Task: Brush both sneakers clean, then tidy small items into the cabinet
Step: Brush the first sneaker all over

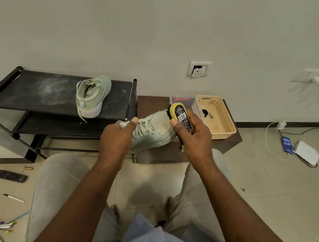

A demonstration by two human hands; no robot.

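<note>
While sneaker one is being brushed, the small items wait: remote and marker lie on the floor, well left of the fingers. Rack, up-left of them, carries the second sneaker, heel toward the camera, a lace hanging off the edge.

Left hand: fingers curled round the laced top of the held sneaker, thumb on top, shoe lifted in front of the cabinet. Brush is bristles-on against the shoe's right end. Right hand is wrapped round its yellow back, thumb on the label. Basket sits on the cabinet just right of those fingers; phone on the floor, far right.

My read: step one, early. Next: stroke along the upper, turn the shoe with the left hand to reach other faces, and grip firmly so it doesn't twist. Then swap for the rack sneaker.
</note>
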